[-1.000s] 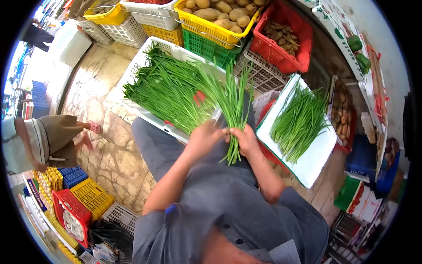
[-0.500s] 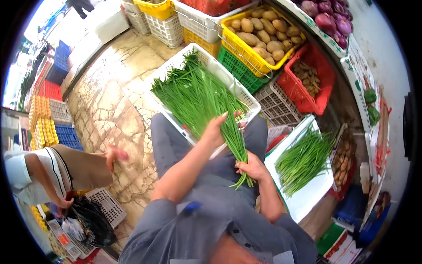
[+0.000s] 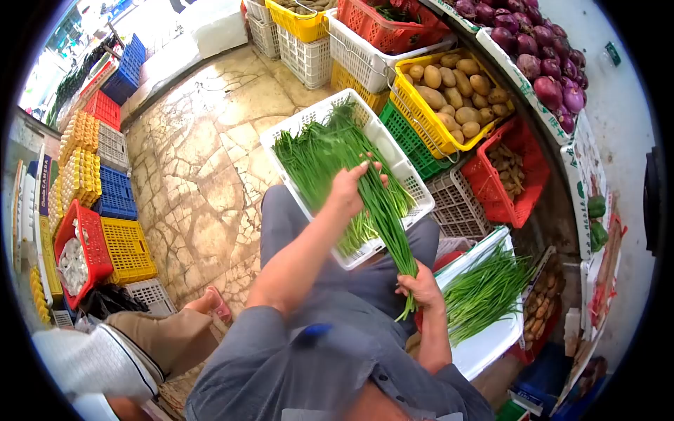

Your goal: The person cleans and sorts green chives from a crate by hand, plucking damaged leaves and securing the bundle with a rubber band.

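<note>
A long bunch of green garlic chives (image 3: 387, 223) lies slantwise across my lap. My right hand (image 3: 423, 286) is closed round its lower end, with the stem ends sticking out below the fist. Farther up the same bunch, my left hand (image 3: 349, 191) has its fingers curled about the leaves. Beneath and beyond the left hand, a white plastic crate (image 3: 420, 191) rests at my knees with more loose chives (image 3: 309, 151) in it. To the right of my right hand, other chives (image 3: 484, 291) are spread on a white foam lid (image 3: 491, 351).
Potatoes (image 3: 460, 95) fill a yellow crate beyond the white one, beside a red basket (image 3: 523, 189) of ginger-like roots. Red onions (image 3: 540, 56) stand at upper right. Egg trays (image 3: 78, 168) and crates line the left, where another person's leg (image 3: 165, 333) is near.
The view has shifted, so the crates appear farther right and lower. My left hand stays on the upper bunch, my right on the stem ends. The person at left now appears lower in view.
</note>
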Demonstrator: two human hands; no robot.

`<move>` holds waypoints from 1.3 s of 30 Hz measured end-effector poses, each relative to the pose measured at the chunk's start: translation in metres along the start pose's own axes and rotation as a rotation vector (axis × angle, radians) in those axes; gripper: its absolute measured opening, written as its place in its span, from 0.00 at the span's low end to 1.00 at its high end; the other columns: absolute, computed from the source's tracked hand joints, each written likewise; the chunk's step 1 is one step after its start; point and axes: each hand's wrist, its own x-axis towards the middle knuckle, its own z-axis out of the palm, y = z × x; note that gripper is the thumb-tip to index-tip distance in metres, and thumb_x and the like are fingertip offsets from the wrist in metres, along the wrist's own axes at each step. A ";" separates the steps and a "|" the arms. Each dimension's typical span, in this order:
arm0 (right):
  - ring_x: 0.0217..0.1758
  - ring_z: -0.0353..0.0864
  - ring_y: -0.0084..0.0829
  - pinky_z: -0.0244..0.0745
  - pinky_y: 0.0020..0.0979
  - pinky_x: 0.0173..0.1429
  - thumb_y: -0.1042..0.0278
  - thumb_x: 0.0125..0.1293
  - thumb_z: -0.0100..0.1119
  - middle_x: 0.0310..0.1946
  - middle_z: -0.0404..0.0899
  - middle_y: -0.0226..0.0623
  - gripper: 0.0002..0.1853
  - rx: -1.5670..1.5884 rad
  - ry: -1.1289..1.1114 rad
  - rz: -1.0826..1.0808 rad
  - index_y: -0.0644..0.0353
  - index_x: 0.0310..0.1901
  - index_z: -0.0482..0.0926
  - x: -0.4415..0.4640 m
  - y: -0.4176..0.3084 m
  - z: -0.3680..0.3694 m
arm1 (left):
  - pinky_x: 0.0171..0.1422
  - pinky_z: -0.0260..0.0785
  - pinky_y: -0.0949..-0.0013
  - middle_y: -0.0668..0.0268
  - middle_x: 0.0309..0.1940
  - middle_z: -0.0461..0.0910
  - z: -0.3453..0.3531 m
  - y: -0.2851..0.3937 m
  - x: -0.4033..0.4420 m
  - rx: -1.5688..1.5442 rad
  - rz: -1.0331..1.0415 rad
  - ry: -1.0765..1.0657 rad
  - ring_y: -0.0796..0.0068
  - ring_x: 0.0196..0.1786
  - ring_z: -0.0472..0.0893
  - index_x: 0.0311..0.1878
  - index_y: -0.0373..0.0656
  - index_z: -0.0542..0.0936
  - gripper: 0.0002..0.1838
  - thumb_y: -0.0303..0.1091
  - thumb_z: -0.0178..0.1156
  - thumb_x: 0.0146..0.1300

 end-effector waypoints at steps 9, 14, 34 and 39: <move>0.21 0.71 0.18 0.81 0.29 0.37 0.77 0.64 0.60 0.29 0.74 0.27 0.16 0.080 0.074 0.004 0.63 0.54 0.74 -0.046 0.000 -0.040 | 0.53 0.79 0.43 0.57 0.51 0.81 0.001 0.035 0.019 0.121 0.081 0.055 0.53 0.50 0.83 0.65 0.41 0.72 0.20 0.40 0.56 0.76; 0.23 0.78 0.21 0.77 0.27 0.31 0.77 0.64 0.61 0.29 0.78 0.32 0.13 0.079 0.206 -0.029 0.64 0.50 0.75 -0.095 0.007 -0.070 | 0.57 0.73 0.50 0.59 0.44 0.83 -0.032 0.035 0.051 0.341 0.192 -0.100 0.57 0.45 0.81 0.53 0.38 0.78 0.12 0.35 0.56 0.75; 0.28 0.82 0.30 0.80 0.34 0.34 0.71 0.64 0.62 0.37 0.83 0.39 0.16 -0.315 1.510 -0.026 0.66 0.52 0.77 -0.158 0.201 -0.293 | 0.61 0.74 0.52 0.65 0.43 0.84 -0.168 0.017 0.038 0.325 -0.129 0.247 0.58 0.48 0.81 0.52 0.46 0.79 0.11 0.41 0.56 0.76; 0.61 0.80 0.53 0.73 0.40 0.66 0.53 0.62 0.70 0.55 0.80 0.62 0.36 -0.334 1.427 0.196 0.78 0.61 0.73 -0.131 0.204 -0.247 | 0.63 0.73 0.53 0.65 0.44 0.82 -0.169 0.019 0.022 0.376 -0.143 0.317 0.59 0.50 0.81 0.54 0.46 0.78 0.12 0.41 0.56 0.76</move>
